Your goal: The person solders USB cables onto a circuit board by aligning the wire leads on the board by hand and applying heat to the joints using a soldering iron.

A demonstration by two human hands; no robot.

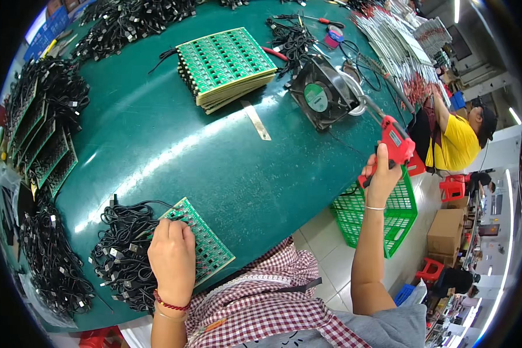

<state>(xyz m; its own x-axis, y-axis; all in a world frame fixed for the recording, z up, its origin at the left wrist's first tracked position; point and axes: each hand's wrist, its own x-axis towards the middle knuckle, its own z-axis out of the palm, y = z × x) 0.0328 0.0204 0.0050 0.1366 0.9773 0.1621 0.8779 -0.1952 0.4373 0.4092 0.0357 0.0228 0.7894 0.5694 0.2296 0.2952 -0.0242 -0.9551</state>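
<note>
Left hand [172,255] presses a green circuit panel [206,243] on the near worktop [174,145]; right hand [381,177], grip closed, holds a red soldering gun [395,145].

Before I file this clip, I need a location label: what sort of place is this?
Most likely an electronics assembly workshop. Green circuit board panels are stacked on the bench, black cables lie piled around the left hand, and the right hand holds a red soldering gun.

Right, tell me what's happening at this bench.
A person sits at a green table. The left hand presses on a green circuit panel beside a pile of black cables. The right hand holds a red soldering gun up near the table edge, beside a black fan. A stack of panels sits farther back.
</note>
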